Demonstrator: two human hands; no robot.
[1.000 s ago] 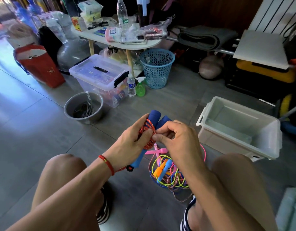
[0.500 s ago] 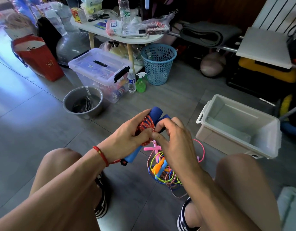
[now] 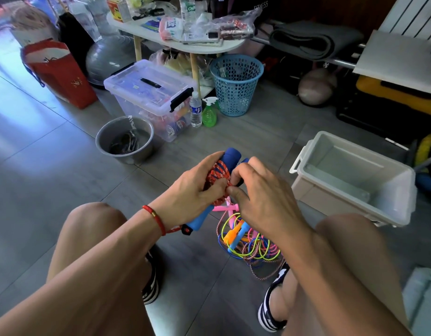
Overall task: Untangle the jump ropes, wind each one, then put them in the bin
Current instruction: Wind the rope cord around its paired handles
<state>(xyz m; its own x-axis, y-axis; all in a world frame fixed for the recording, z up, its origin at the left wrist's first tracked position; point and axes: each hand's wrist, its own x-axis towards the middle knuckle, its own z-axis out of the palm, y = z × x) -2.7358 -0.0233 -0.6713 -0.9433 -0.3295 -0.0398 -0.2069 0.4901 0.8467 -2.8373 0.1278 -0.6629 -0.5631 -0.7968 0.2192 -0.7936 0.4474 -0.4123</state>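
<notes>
In the head view, the left hand [image 3: 192, 190] was seen curled round the two blue handles [image 3: 230, 157] of one jump rope, with the red-orange cord [image 3: 215, 178] wound about them in several turns. The right hand [image 3: 260, 197] was closed in a pinch at the lower edge of that winding, thumb meeting the left thumb; the cord's free end was probably being tucked, though it was hidden under the fingers. Compared with a second before, the bundle had been lifted a little and the right fingers had been brought down from the handle tops to the wraps, so the winding of this rope was judged nearly finished and its transfer to the bin to be next.

Below the hands, between the knees, the tangled pile of ropes [image 3: 248, 243] was left on the floor, with yellow, pink, blue and speckled cords and orange and blue handles still knotted together; most of the task was therefore judged to remain. The white bin [image 3: 350, 187] stood open to the right of the hands, with no rope seen inside.

The grey tiled floor [image 3: 64, 154] was lit brightly at the far left. Beyond the hands were seen a metal bowl [image 3: 124, 139], a clear lidded box [image 3: 149, 93], a blue basket [image 3: 236, 86] and a cluttered table [image 3: 175, 42].
</notes>
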